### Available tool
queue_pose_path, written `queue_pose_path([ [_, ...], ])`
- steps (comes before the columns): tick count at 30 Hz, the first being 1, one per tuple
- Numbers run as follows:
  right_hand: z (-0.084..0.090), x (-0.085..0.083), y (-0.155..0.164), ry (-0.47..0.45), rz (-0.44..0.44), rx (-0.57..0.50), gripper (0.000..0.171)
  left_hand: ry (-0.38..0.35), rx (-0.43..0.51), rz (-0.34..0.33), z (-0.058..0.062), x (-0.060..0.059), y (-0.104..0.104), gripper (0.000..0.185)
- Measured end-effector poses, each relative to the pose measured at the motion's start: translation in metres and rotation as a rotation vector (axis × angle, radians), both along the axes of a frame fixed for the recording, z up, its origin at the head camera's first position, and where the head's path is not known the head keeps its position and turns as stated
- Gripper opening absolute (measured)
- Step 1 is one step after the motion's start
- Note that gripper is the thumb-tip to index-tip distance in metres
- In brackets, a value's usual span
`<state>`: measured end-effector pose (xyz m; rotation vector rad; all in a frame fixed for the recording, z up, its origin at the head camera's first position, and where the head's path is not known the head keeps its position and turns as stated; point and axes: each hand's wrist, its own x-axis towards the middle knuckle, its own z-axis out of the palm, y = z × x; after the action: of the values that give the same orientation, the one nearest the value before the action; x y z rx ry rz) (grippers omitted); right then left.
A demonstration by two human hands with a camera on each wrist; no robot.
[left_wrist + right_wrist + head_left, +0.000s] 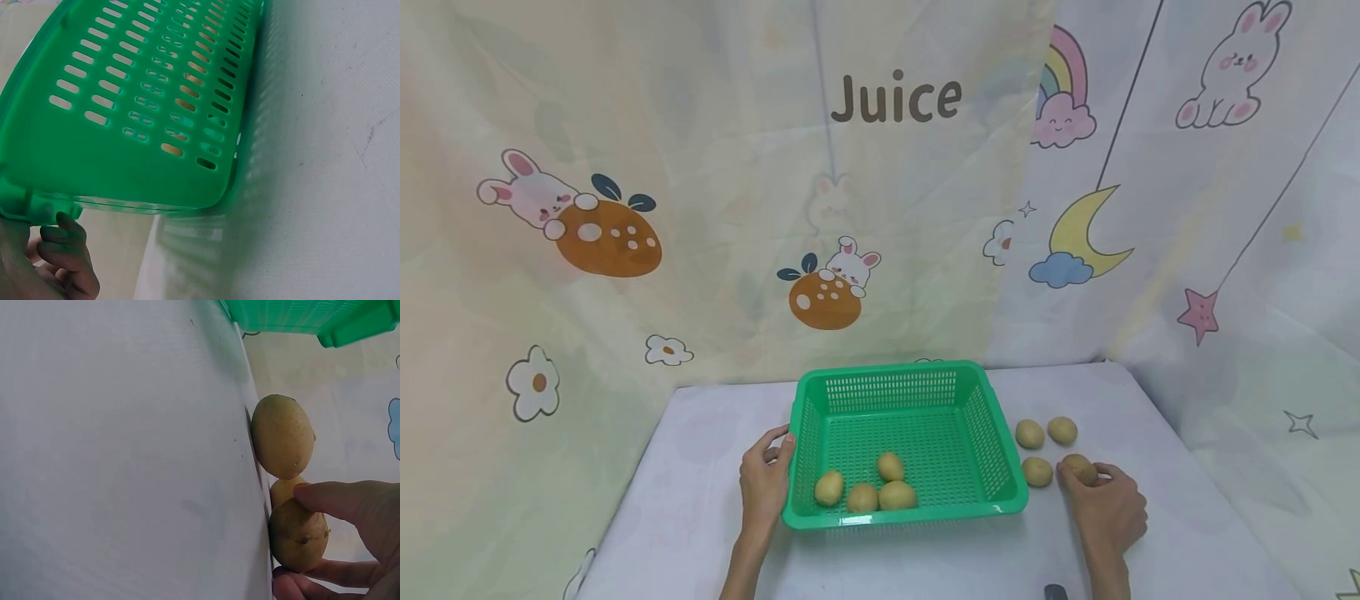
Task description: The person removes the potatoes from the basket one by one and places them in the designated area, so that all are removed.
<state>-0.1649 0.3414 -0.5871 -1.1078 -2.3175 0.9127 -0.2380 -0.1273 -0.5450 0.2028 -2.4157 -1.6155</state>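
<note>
A green plastic basket (pixel 904 442) with slotted walls is on the white table, with several potatoes (pixel 897 496) at its near left side. My left hand (pixel 765 483) grips the basket's left rim; the left wrist view shows its fingers (pixel 69 250) curled under the rim of the basket (pixel 125 169). Right of the basket, my right hand (pixel 1108 507) pinches a potato (pixel 1080 469) between thumb and fingers. In the right wrist view that held potato (pixel 299 537) appears low, at the table surface. Three loose potatoes (pixel 1037 472) lie between this hand and the basket.
A patterned cloth (pixel 715 208) with rabbits, flowers and the word Juice hangs behind the table (pixel 700 467). At the bottom edge of the head view, a small dark object (pixel 1056 592) is partly cut off.
</note>
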Motion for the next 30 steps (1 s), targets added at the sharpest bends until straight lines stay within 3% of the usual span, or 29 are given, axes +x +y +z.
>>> queue_pose_path([
  [30,0.015,0.006,0.000,-0.159,0.083,0.004,0.074,-0.003,-0.017,0.008,0.000,-0.001,-0.001,0.034],
])
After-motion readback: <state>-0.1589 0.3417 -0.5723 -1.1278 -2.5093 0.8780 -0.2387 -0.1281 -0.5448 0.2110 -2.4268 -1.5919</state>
